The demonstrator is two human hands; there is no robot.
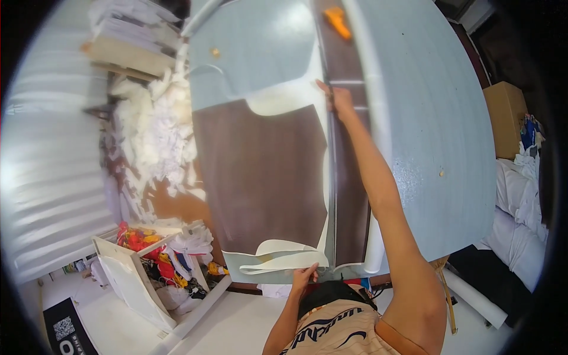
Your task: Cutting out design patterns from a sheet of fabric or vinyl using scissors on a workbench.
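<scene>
Brown sheet (266,177) lies on the grey-blue worktop (435,130), left of its middle, running to near its close edge. The right hand (339,100) reaches toward the far edge, fingers bent at the narrow dark line (332,207) beside the sheet; blur hides whether they grip anything. The left hand (306,273) is at the close edge, fingers curled by the end of a loose white strip (284,267); I cannot tell if they pinch it.

Good handling here probably means keeping the long line flat and straight, pressure even. The white strip could catch at the close edge; an orange object (337,23) lies toward the far edge. A white roll (374,148) flanks the right forearm; white scraps (163,133) heap past the left edge.
</scene>
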